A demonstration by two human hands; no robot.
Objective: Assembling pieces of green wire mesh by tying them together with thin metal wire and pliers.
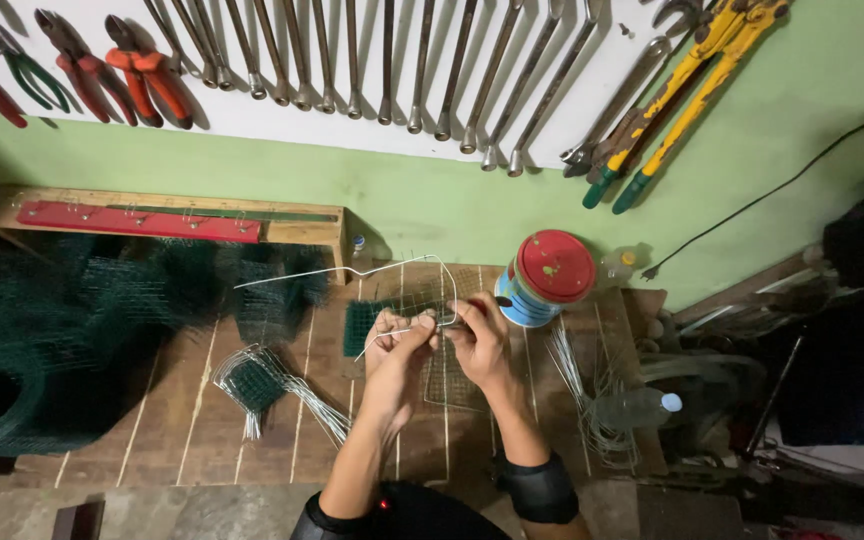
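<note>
Over the middle of the wooden bench (202, 420), the left hand (397, 345) and right hand (477, 335) both pinch a bent wire (352, 268), whose springy free end could whip leftward if either grip slips.

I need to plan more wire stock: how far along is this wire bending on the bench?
Done: a bundle of bent wires lies on the wooden bench. In hand: the left hand and right hand grip one partly bent wire. Left: loose straight wires wait by the red-lidded can.
</note>
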